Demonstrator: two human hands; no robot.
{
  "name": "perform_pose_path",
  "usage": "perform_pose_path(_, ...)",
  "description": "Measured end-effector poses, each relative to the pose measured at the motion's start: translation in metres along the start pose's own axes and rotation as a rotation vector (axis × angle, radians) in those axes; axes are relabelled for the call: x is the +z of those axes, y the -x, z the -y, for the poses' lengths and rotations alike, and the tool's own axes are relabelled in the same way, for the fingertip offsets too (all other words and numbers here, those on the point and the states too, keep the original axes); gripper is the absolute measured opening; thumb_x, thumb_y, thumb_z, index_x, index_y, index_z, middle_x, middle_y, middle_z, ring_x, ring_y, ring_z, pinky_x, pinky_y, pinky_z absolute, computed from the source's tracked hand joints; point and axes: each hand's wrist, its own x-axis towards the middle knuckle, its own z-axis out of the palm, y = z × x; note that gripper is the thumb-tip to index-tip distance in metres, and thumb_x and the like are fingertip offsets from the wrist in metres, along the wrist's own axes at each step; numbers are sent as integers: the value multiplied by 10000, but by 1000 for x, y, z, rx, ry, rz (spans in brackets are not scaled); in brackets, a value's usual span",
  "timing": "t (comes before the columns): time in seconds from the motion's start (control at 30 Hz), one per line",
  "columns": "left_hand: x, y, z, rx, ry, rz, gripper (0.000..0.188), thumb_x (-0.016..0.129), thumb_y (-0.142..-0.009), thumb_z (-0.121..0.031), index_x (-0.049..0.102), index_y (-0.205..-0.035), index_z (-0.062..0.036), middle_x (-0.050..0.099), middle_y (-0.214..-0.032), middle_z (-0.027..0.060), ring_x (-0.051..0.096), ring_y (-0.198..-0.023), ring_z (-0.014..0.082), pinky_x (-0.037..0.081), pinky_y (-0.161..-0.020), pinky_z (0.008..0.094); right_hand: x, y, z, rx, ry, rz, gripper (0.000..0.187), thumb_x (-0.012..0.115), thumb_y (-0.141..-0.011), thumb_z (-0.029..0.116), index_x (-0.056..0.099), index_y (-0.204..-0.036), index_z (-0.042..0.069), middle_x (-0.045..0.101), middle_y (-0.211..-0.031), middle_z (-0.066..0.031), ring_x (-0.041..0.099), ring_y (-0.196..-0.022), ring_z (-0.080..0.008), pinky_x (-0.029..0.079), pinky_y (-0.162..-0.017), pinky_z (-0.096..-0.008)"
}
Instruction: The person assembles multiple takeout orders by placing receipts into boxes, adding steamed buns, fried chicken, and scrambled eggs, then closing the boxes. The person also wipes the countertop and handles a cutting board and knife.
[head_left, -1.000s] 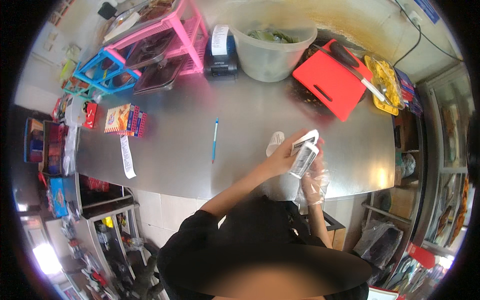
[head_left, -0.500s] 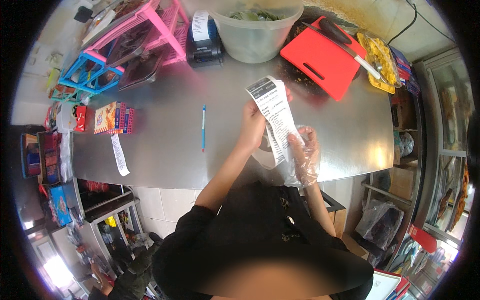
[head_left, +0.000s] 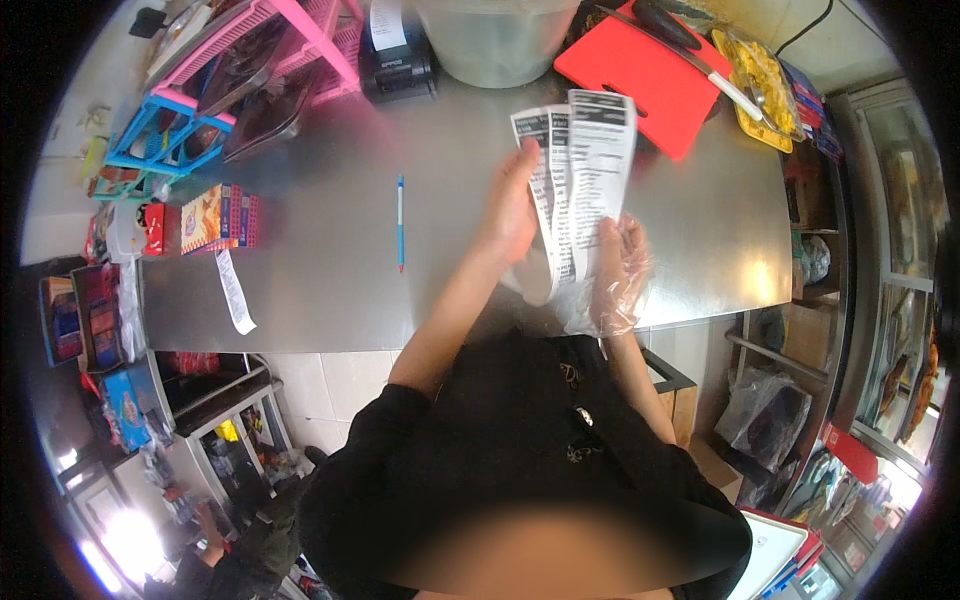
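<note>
Several long printed paper receipts [head_left: 603, 150] are fanned out above the steel table. My left hand [head_left: 512, 205], bare, pinches the receipts on the left side, its thumb lying over the paper. In a clear plastic glove, my right hand [head_left: 620, 275] grips the rightmost receipt near its lower end. The lower ends of the left receipts curl round between my two hands. Left of my forearm, a blue pen [head_left: 401, 225] with a red tip lies on the table, apart from both hands.
A red cutting board [head_left: 640, 75] with a white-handled knife [head_left: 735, 95] lies back right, beside a yellow tray of food [head_left: 760, 85]. A translucent tub [head_left: 495, 45] and black receipt printer [head_left: 397, 70] stand at the back. Left are small boxes [head_left: 215, 218] and another receipt [head_left: 235, 290].
The receipts, stacked together before, are now spread apart. My right hand has moved one receipt up and to the right, while my left keeps the others. The whole view has shifted slightly.
</note>
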Motion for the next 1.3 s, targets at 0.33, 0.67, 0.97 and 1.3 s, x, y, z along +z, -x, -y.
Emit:
perform_pose_path(0.33, -2, -4, -15, -75, -8, -5, 386, 432, -962, -315, 507, -1158, 8, 595, -1122, 119, 581, -1007, 197, 446, -895, 349, -7, -2, 10, -95, -14, 69, 120, 594, -884, 107, 551, -958, 23, 599, -884, -36, 522, -828, -94, 418, -743, -248)
perform_pose_path(0.67, 11, 13, 3, -29, -349, 152, 340, 534, -901, -113, 498, -1205, 34, 605, -1139, 146, 605, -974, 185, 502, -821, 312, 1, 5, 15, -387, 607, 146, 154, 571, -886, 144, 564, -931, -2, 612, -761, -129, 594, -697, -217, 456, -620, -328)
perform_pose_path(0.97, 11, 13, 6, 70, -321, 279, 360, 502, -938, -186, 501, -1215, 45, 606, -1158, 121, 528, -1120, 162, 391, -950, 288, -5, -6, 22, -411, 877, 349, 230, 534, -913, 247, 579, -930, 22, 552, -715, -133, 515, -620, -223, 408, -591, -348)
perform_pose_path(1.3, -59, -77, -101, 577, -1147, 304, 448, 485, -929, -318, 472, -1283, -43, 494, -1302, 100, 496, -1134, 190, 380, -954, 331, -27, -32, 6, -103, 361, 281, 146, 565, -903, 142, 586, -943, 3, 565, -822, -6, 476, -757, -82, 399, -662, -240)
